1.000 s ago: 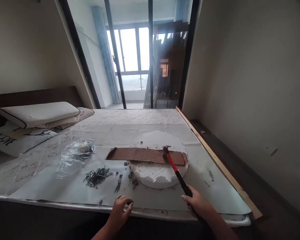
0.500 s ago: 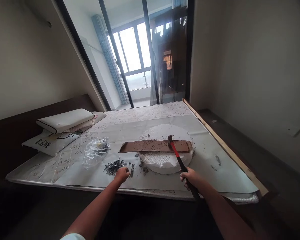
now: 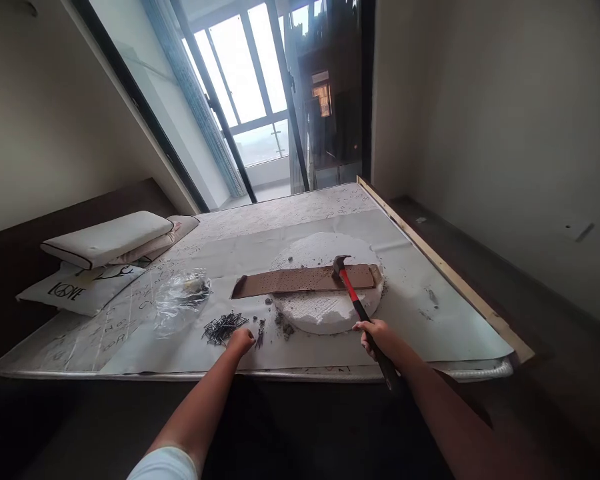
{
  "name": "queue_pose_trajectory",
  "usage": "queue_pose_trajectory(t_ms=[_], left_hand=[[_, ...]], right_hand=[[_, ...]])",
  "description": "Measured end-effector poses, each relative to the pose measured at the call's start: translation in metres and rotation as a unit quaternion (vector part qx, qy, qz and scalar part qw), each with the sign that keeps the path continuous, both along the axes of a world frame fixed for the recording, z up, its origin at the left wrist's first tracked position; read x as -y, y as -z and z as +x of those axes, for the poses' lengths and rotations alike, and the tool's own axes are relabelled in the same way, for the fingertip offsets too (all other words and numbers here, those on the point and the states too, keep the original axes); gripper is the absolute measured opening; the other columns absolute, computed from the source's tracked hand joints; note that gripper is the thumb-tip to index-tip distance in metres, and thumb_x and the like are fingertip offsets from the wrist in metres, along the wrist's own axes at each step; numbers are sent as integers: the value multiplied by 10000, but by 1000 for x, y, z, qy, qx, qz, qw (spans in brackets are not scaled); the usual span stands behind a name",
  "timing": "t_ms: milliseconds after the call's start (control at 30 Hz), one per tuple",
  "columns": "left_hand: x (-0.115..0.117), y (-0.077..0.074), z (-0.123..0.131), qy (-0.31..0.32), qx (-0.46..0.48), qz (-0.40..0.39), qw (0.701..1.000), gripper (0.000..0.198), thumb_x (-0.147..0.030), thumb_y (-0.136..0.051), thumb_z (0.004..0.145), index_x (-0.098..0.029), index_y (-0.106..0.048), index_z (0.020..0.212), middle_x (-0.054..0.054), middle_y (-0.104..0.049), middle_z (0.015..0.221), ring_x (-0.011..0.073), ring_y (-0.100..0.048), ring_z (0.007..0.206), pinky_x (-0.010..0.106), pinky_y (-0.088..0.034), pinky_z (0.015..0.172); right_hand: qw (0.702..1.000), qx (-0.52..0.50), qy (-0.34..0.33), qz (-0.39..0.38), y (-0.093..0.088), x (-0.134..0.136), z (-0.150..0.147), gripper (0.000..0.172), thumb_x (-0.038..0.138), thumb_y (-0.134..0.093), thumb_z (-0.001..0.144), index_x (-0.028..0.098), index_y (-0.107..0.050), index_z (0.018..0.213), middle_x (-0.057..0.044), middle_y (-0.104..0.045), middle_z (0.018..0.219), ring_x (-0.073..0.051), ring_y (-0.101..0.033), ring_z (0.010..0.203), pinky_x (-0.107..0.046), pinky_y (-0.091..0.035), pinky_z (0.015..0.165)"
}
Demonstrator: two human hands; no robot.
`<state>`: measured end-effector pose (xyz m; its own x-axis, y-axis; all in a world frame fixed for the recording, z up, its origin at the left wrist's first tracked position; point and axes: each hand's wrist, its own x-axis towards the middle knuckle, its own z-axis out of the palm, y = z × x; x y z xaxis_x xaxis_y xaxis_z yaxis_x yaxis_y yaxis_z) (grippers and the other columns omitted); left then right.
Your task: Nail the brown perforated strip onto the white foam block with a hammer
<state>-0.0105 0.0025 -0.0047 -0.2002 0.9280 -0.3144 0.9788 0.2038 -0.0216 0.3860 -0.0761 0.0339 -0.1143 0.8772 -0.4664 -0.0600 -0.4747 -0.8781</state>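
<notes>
Left hand moved up, thin dark metal nails beside it; I can't tell what's inside. Right hand holds the red-and-black claw hammer.

Left hand: inner side hidden, can't tell if holding anything. Left plastic bag: inside indistinct. Near-left sleeve cut off.

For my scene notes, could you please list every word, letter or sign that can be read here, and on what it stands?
"LOVE", its O like a peace sign: white cushion with black print.
"R": pale printed fabric mattress, front left; most other letters there are too small or blurred.
Red and black claw hammer: any marking too small to read.
</notes>
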Motion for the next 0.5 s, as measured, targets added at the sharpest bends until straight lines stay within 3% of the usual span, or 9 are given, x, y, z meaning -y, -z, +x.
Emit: queue_pose_trajectory(t_ms=[167, 333, 500], left_hand=[[-4, 16, -1, -8, 6, -2, 1000, 212, -208, -549, 721, -154, -688, 871, 135, -687, 1000, 249, -621, 949, 294, -441, 734], [-5, 26, 0, -36, 15, -1, 999, 232, -218, -558, 691, -154, -677, 881, 143, -684, 1008, 252, -629, 929, 284, -449, 699], [-7, 23, 5, -49, 33, 15, 998, 215, -217, -560, 677, -126, -655, 847, 174, -682, 983, 281, -631, 911, 305, -458, 671]], right_hand=[[1000, 9, 5, 10, 12, -3, -3, 281, 441, -486, 795, 176, -516, 883, 86, -421, 357, -100, -376, 277, -207, -271, 296], [1000, -6, 5, 29, 23, -3, 2, 229, 402, -477, 775, 181, -496, 830, 80, -448, 363, -99, -369, 266, -209, -258, 289], [998, -52, 21, 38, 18, -8, 4, 154, 278, -479, 706, 159, -479, 805, 14, -580, 548, -78, -430, 357, -212, -318, 361]])
